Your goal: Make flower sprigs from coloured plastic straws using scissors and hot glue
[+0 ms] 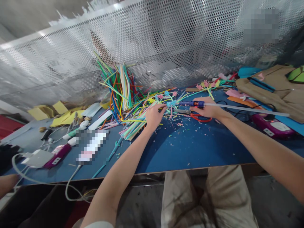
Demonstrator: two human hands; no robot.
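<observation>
My left hand (154, 116) reaches into a heap of coloured straws (133, 122) on the blue table (185, 148), its fingers curled around a thin piece I cannot make out, next to small straw flowers (166, 96). My right hand (209, 109) is closed around a blue glue gun (191, 103), its nozzle pointing left toward the flowers. A long clear glue stick (247, 109) sticks out of the gun's back to the right. Red-handled scissors (200, 118) lie under my right hand.
A bundle of upright straws (121, 85) leans against the perforated metal screen (152, 44). Purple glue guns lie at the right (273, 126) and left (58, 153), with cables. Brown cardboard (273, 91), coloured paper (237, 94) and yellow paper (64, 115) lie about. Another person's hand (7, 183) shows at the lower left.
</observation>
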